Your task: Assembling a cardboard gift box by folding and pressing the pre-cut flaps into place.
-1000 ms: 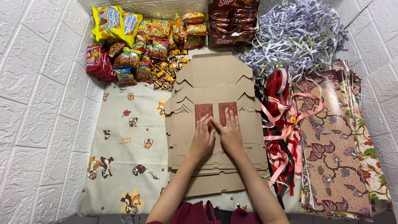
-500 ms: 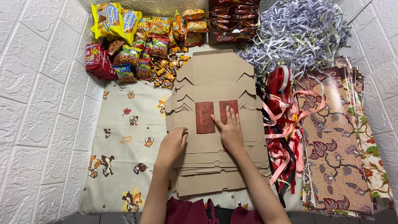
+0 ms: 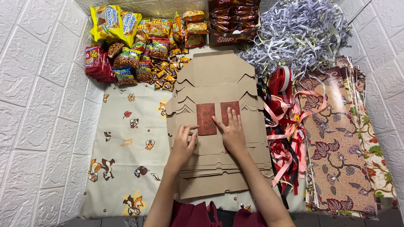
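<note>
A stack of flat brown cardboard box blanks point(image 3: 219, 80) lies in the middle of a printed cloth. The top blank carries two dark red rectangular patches point(image 3: 206, 118). My left hand point(image 3: 184, 144) rests flat on the cardboard just below and left of the left patch, fingers apart. Over the right patch lies my right hand point(image 3: 231, 129), flat, with its fingers pressing on the patch and pointing away from me. Neither hand grips anything.
Snack packets point(image 3: 143, 46) are heaped at the back left, beside a box of brown wrapped bars point(image 3: 233, 21). Shredded pale paper point(image 3: 299, 33) fills the back right. Red and pink ribbons point(image 3: 282, 126) and patterned wrapping sheets point(image 3: 341, 143) lie right. White brick-pattern walls point(image 3: 38, 105) surround.
My left hand left the red patches, slid down to the left edge of the stack, then came back up near the left patch. My right hand stayed on the right patch.
</note>
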